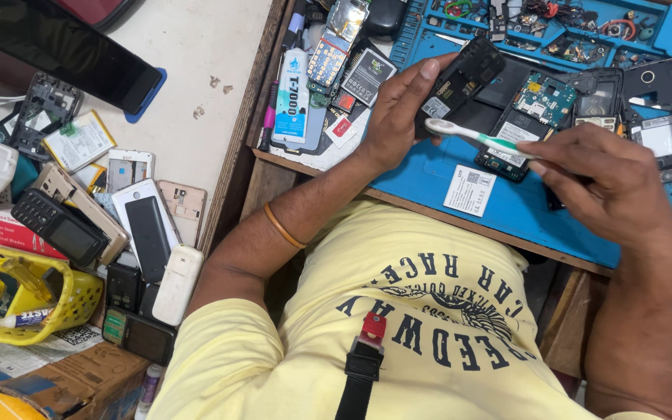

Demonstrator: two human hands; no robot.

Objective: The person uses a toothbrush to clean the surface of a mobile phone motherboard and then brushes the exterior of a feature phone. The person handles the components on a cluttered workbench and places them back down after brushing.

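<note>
Over our yellow shirt [398,311], our right hand [612,187] pinched a toothbrush [480,138], bristles at the phone shell [460,78] our left hand [402,113] gripped above the blue tabletop [523,214]; light, short strokes seemed wisest.

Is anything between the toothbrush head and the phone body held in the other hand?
Nothing visible. The right hand holds the toothbrush; its bristled head sits right at the black phone body gripped by the left hand.
</note>
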